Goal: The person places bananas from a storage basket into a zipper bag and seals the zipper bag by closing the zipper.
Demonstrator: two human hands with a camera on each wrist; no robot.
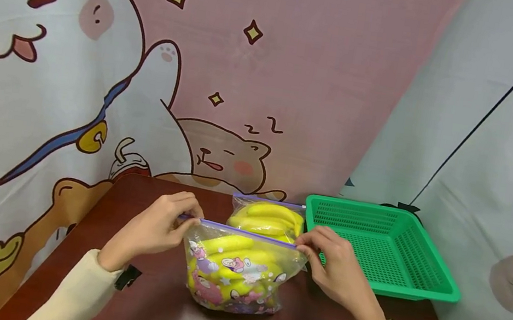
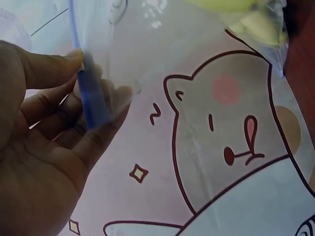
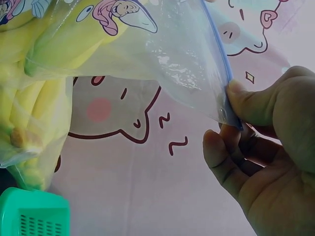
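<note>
A clear zip bag printed with pink and purple cartoon figures hangs between the two hands, with yellow bananas inside. My left hand pinches the left end of its purple zip strip between thumb and fingers. At the other end, my right hand pinches the strip's corner, thumb on one side and fingers on the other. The strip runs nearly straight across between them. Right behind this bag, a second zip bag of bananas lies on the table, partly hidden by the first.
A green plastic basket with slotted walls stands at the right back of the dark red-brown table. Printed cartoon cloth hangs behind and at both sides. Each wrist wears a black strap.
</note>
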